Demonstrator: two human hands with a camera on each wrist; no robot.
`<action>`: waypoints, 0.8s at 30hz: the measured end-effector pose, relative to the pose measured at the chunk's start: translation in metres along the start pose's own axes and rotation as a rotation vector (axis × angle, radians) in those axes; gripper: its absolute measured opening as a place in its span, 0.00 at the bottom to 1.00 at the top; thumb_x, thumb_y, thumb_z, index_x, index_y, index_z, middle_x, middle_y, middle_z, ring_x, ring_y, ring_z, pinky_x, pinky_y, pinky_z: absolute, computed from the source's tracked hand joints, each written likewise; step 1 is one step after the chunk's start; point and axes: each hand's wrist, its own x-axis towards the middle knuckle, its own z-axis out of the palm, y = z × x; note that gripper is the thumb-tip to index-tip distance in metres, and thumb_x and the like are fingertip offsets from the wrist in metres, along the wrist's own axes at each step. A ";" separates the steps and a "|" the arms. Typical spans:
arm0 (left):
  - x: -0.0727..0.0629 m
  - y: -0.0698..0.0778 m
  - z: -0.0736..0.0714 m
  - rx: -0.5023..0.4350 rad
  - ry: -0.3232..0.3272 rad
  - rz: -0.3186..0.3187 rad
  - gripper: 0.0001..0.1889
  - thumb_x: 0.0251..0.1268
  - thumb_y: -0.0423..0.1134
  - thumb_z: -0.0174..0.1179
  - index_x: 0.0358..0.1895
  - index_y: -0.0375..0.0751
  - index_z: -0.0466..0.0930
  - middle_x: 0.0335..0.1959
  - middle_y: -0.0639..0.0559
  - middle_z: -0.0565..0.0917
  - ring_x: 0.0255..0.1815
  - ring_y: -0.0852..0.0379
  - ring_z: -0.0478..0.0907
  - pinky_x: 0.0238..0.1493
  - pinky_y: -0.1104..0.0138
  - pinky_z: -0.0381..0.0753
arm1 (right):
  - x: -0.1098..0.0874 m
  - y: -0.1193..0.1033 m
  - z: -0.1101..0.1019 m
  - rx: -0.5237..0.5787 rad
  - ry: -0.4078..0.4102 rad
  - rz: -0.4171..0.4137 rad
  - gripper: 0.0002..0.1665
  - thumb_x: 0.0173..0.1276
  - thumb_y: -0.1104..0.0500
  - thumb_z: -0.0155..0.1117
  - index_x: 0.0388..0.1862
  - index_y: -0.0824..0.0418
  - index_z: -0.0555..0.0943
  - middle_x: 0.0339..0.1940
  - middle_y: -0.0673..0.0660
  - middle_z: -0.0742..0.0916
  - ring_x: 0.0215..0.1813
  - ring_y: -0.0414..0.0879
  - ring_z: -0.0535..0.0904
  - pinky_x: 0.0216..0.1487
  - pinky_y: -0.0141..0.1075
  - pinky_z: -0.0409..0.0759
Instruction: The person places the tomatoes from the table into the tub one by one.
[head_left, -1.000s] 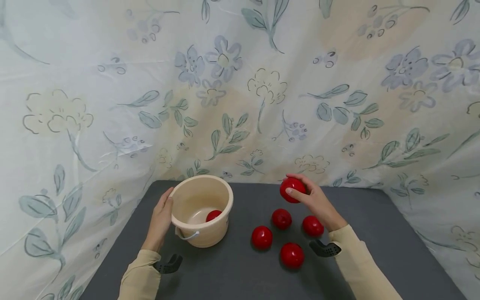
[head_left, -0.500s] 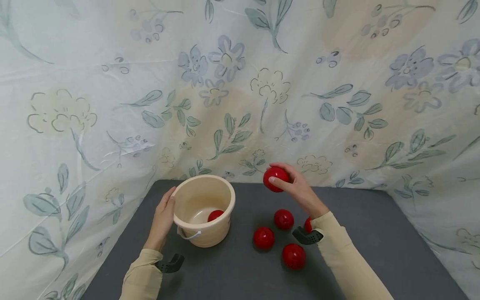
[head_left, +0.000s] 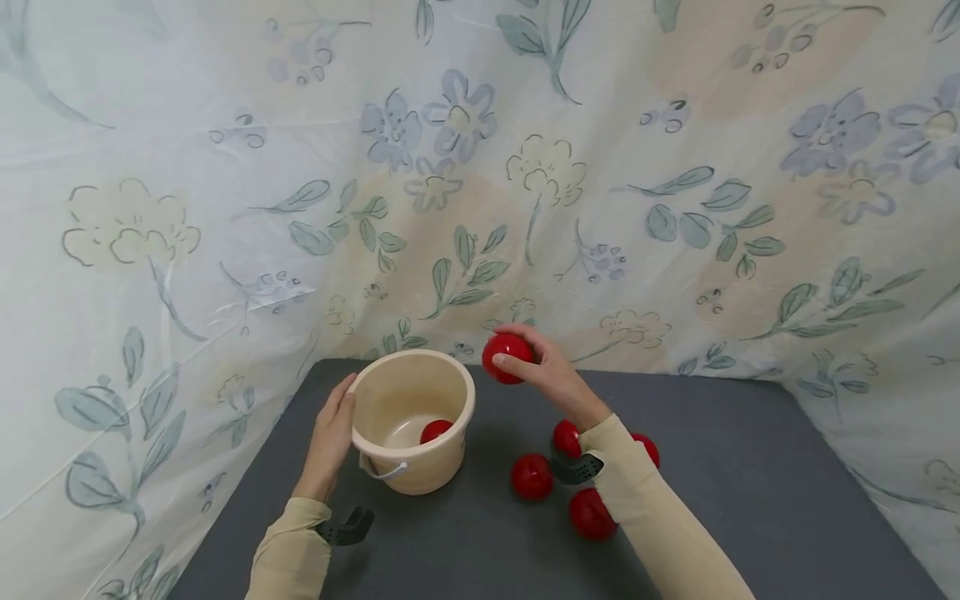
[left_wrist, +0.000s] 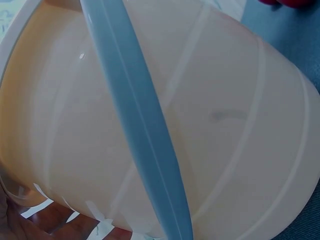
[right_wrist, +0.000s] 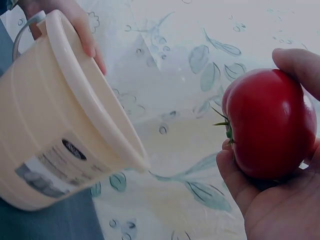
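A cream bucket [head_left: 420, 475] with a pale blue handle [left_wrist: 137, 115] stands on the left of the table. Inside it lies one red tomato [head_left: 435, 430]. My left hand [head_left: 328, 437] holds the bucket's left side near the rim, and its fingers partly show past the wall in the left wrist view. Just right of the bucket's mouth, in the air, my right hand [head_left: 547, 375] grips another tomato [right_wrist: 270, 122] between thumb and fingers. A green stem shows on that tomato.
Several more tomatoes lie on the dark grey table [head_left: 750, 475], right of the bucket: a front one [head_left: 588, 517], a left one [head_left: 532, 477], and others partly behind the right forearm. A floral cloth [head_left: 480, 208] hangs behind the table.
My right hand has carried its tomato leftward toward the bucket, rising a little at first. The right forearm now covers part of the tomatoes on the table. My left hand stays on the bucket.
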 end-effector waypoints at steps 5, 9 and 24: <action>0.001 -0.001 0.001 -0.006 0.001 0.004 0.28 0.84 0.52 0.35 0.82 0.51 0.53 0.82 0.43 0.58 0.79 0.39 0.61 0.77 0.41 0.60 | 0.007 -0.002 0.013 0.004 -0.007 -0.002 0.35 0.67 0.51 0.70 0.72 0.45 0.70 0.68 0.55 0.77 0.68 0.56 0.72 0.58 0.46 0.83; -0.001 0.000 0.000 -0.009 0.001 0.004 0.28 0.85 0.52 0.36 0.81 0.50 0.54 0.82 0.42 0.58 0.80 0.39 0.60 0.78 0.41 0.59 | 0.012 -0.001 0.023 0.005 -0.016 0.009 0.35 0.65 0.50 0.72 0.70 0.43 0.72 0.67 0.53 0.77 0.68 0.56 0.72 0.58 0.46 0.84; -0.001 -0.001 0.000 -0.008 0.015 0.005 0.28 0.85 0.52 0.36 0.81 0.50 0.55 0.82 0.42 0.59 0.79 0.39 0.61 0.77 0.42 0.61 | 0.023 0.008 0.058 0.025 -0.131 -0.002 0.34 0.66 0.53 0.71 0.70 0.47 0.72 0.68 0.54 0.78 0.67 0.54 0.73 0.57 0.44 0.85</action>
